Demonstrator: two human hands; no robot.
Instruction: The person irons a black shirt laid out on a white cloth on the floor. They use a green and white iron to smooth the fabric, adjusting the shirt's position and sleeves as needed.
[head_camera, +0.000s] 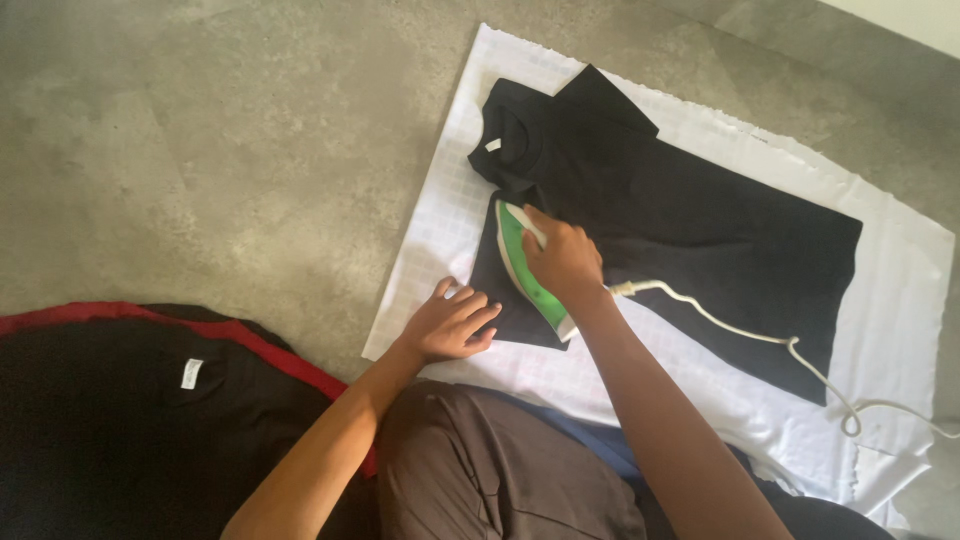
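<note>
The black T-shirt (690, 215) lies spread flat on a white cloth (900, 300) on the grey floor (200, 150). The right hand (563, 258), fingers clamped round the handle, presses a green and white iron (520, 268) on one sleeve, which the left hand (452, 325) pins flat with fingers spread. The body looks smooth already; judging by that, sleeves remain. More dark clothes (120, 400) are piled nearby.
</note>
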